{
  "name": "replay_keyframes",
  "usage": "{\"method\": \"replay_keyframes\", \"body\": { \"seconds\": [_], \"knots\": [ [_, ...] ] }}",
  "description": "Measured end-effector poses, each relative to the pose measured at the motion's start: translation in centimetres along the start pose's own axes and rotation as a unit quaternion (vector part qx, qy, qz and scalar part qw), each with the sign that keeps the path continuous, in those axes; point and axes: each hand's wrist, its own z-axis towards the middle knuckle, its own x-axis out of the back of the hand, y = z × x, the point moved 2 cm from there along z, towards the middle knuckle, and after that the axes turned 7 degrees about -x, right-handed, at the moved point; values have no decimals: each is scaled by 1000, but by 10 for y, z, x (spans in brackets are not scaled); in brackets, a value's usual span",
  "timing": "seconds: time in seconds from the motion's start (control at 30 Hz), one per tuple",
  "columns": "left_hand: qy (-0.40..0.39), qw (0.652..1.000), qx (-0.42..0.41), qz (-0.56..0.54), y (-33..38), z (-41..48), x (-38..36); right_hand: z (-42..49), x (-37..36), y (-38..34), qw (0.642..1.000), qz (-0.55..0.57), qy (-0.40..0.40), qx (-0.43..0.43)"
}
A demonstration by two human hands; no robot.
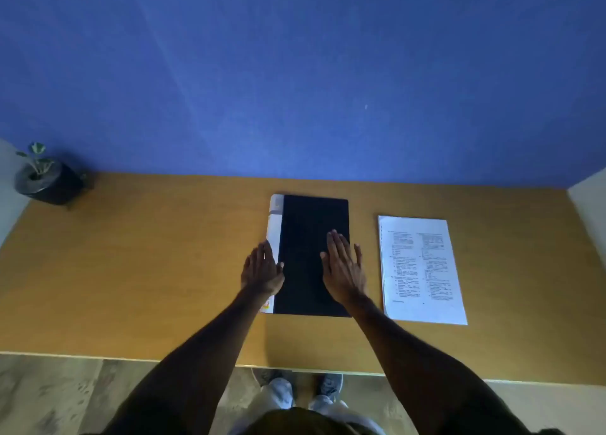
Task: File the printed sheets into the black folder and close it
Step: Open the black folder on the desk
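Observation:
The black folder [311,225] lies closed and flat on the wooden desk [147,270], with a white strip along its left spine edge. My left hand [261,268] rests flat at that left edge, fingers apart, thumb touching the cover. Over the folder's right half my right hand [342,264] lies palm down with fingers extended. Neither hand grips anything. The printed sheets [421,269] sit in a neat stack on the desk to the right of the folder, apart from it, with text facing up.
A small potted plant [46,179] in a dark pot stands at the desk's far left corner. A blue wall [295,74] backs the desk. White panels flank both sides. The desk's front edge runs above my feet and the floor.

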Motion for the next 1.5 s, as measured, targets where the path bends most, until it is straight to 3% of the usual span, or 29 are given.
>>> {"method": "replay_keyframes", "body": {
  "seconds": [0.13, 0.33, 0.67, 0.8, 0.93, 1.03, 1.13, 1.27, 1.4, 1.5],
  "knots": [
    [-10, 1000, -5, -29, -11, 2, 8, -2, -2, 7, 996, 50, -8, -70],
    [-63, 997, -39, 2, -18, 12, 9, -2, -9, 11, 961, 160, -32, -226],
    [-66, 996, -64, 10, -31, 19, 3, 7, -15, 6, 905, 260, -64, -330],
    [-74, 996, -51, -3, -30, 21, 3, 15, -14, 17, 866, 344, -57, -359],
    [-85, 995, -35, -35, -31, 24, 4, 24, -9, 35, 823, 431, -82, -360],
    [-82, 995, -34, -48, -31, 26, 6, 26, -4, 41, 822, 440, -93, -349],
    [-66, 992, -15, -109, -33, 27, 7, 26, 1, 36, 834, 436, -48, -334],
    [2, 985, -9, -171, -30, 27, 13, 17, 8, 24, 824, 472, 16, -312],
    [35, 960, -39, -276, -22, 27, 22, 17, 16, 15, 791, 548, 29, -271],
    [47, 919, -50, -387, -17, 23, 30, 27, 28, 6, 758, 605, -23, -243]
  ]
}}
